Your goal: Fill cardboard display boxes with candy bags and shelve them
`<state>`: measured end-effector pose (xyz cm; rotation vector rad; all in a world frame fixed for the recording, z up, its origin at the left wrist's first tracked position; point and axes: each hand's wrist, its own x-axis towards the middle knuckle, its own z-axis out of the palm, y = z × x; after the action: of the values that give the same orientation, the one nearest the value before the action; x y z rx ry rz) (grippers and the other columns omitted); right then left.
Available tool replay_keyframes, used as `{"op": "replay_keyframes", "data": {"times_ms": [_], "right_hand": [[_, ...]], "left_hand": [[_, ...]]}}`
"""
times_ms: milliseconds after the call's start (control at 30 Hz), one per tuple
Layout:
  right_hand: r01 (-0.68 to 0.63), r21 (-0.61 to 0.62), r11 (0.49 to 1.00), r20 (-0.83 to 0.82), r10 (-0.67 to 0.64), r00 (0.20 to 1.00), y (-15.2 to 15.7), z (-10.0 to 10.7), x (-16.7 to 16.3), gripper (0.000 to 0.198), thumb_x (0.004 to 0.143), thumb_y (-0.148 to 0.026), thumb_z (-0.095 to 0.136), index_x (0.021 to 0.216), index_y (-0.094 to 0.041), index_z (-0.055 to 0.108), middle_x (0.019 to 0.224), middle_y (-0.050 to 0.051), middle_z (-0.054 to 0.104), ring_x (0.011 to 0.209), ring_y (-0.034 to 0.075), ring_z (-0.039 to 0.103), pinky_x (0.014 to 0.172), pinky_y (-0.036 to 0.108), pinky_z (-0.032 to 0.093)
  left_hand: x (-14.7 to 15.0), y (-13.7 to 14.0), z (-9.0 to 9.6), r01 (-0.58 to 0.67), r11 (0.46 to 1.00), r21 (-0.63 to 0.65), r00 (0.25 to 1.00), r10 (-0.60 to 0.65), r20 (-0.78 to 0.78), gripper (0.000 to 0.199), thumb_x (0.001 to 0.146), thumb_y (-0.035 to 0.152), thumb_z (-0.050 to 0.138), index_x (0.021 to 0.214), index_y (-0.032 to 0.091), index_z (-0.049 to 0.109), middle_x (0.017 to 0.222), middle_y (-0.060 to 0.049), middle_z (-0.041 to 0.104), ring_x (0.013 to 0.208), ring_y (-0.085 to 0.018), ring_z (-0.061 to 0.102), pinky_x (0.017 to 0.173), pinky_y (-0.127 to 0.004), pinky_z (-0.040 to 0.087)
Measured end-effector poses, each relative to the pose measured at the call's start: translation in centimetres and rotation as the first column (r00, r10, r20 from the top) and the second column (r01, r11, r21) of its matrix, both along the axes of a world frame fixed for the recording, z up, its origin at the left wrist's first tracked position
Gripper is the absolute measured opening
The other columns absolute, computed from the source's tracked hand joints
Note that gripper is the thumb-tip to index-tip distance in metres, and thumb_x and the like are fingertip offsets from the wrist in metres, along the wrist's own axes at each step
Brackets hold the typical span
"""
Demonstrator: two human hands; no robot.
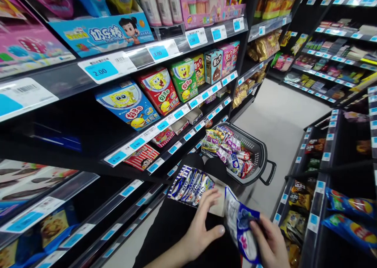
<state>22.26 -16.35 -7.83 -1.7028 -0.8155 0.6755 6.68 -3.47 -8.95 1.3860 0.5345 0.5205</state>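
A display box (pixel 194 189) of blue-and-white candy packets rests on my lap, its packets standing in a row toward the left and bare cardboard showing at the right end. My left hand (pixel 202 228) reaches over the box's near edge with fingers stretched and thumb apart. Nothing is visible in it, and whether its fingertips touch the packets I cannot tell. My right hand (pixel 271 240) pinches a blue-and-white candy bag (pixel 240 226) with berry pictures, held just right of the box and tilted. It may be more than one bag.
Beyond my knees, a dark shopping basket (pixel 260 158) full of colourful candy bags stands on the pale floor (pixel 265 103). Shelves on the left carry SpongeBob boxes (pixel 159 91) and price tags. On the right, a low shelf rack holds blue snack bags (pixel 350 201).
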Motion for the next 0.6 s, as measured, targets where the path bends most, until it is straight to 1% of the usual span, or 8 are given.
{"op": "replay_keyframes", "data": {"times_ms": [33,100,167,267,367,433,500,600], "right_hand": [[0.026,0.006,1.000,-0.056,-0.026,0.998,-0.4,0.8,-0.3,0.025,0.085,-0.043,0.060,0.083,-0.022,0.073,0.072,0.004,0.072,0.067,0.017,0.067,0.064,0.020,0.051],[0.067,0.013,0.998,-0.206,-0.063,0.977,-0.5,2.0,-0.9,0.027,0.082,-0.048,0.063,0.082,-0.022,0.074,0.071,0.003,0.072,0.064,0.018,0.066,0.062,0.021,0.051],[0.098,0.032,0.995,-0.334,-0.081,0.939,0.0,2.6,-1.4,0.029,0.080,-0.050,0.065,0.084,-0.022,0.073,0.074,0.004,0.073,0.067,0.019,0.067,0.064,0.024,0.053],[0.229,0.022,0.973,-0.418,-0.199,0.887,0.9,2.8,-1.8,0.033,0.078,-0.046,0.069,0.103,-0.024,0.068,0.083,0.004,0.074,0.076,0.020,0.069,0.070,0.025,0.054],[0.292,0.015,0.956,-0.444,-0.255,0.859,1.2,2.9,-1.8,0.057,0.078,-0.043,0.071,0.130,-0.029,0.052,0.088,0.004,0.074,0.072,0.018,0.069,0.067,0.026,0.055],[0.232,0.031,0.972,-0.358,-0.206,0.911,1.0,3.0,-1.6,0.055,0.074,-0.043,0.074,0.125,-0.029,0.058,0.095,0.006,0.073,0.079,0.020,0.070,0.072,0.028,0.056],[0.118,0.035,0.992,-0.192,-0.109,0.975,0.9,3.3,-1.3,0.042,0.068,-0.043,0.079,0.107,-0.027,0.071,0.099,0.007,0.073,0.089,0.024,0.069,0.078,0.030,0.056],[-0.007,0.020,1.000,0.043,0.006,0.999,0.9,3.7,-0.8,0.036,0.068,-0.041,0.079,0.102,-0.030,0.075,0.094,0.005,0.074,0.085,0.023,0.069,0.073,0.028,0.056]], "left_hand": [[-0.4,0.0,0.2,0.041,0.984,-0.174,0.997,-0.030,0.068,0.079,0.072,0.053,0.073,0.139,0.030,0.038,0.145,-0.013,0.034,0.132,-0.034,0.035,0.105,-0.050,0.033],[-0.8,0.0,0.5,0.136,0.883,-0.449,0.980,-0.055,0.189,0.097,0.064,0.048,0.081,0.143,0.035,0.027,0.141,-0.013,0.042,0.123,-0.033,0.048,0.098,-0.048,0.040],[-0.9,0.3,1.0,0.130,0.828,-0.546,0.976,-0.010,0.217,0.097,0.062,0.040,0.085,0.141,0.035,0.029,0.127,-0.012,0.056,0.107,-0.029,0.060,0.091,-0.043,0.046],[-1.0,1.2,2.2,0.016,0.897,-0.441,0.976,0.082,0.203,0.080,0.063,0.033,0.085,0.131,0.033,0.042,0.125,-0.011,0.059,0.106,-0.027,0.061,0.090,-0.039,0.047],[-1.5,2.1,3.5,-0.040,0.949,-0.312,0.975,0.105,0.195,0.070,0.064,0.036,0.084,0.125,0.032,0.049,0.139,-0.012,0.048,0.118,-0.029,0.055,0.094,-0.041,0.046],[-2.0,2.4,4.0,-0.054,0.962,-0.269,0.988,0.090,0.124,0.062,0.064,0.040,0.083,0.118,0.026,0.057,0.133,-0.013,0.053,0.115,-0.029,0.056,0.095,-0.040,0.046],[-2.4,2.5,4.3,-0.088,0.968,-0.233,0.996,0.093,0.012,0.054,0.062,0.043,0.083,0.108,0.020,0.065,0.117,-0.013,0.063,0.105,-0.028,0.062,0.091,-0.038,0.049],[-2.8,2.7,4.3,-0.183,0.980,-0.075,0.976,0.172,-0.135,0.046,0.061,0.046,0.083,0.096,0.018,0.074,0.100,-0.012,0.069,0.093,-0.027,0.066,0.083,-0.036,0.053]]}}
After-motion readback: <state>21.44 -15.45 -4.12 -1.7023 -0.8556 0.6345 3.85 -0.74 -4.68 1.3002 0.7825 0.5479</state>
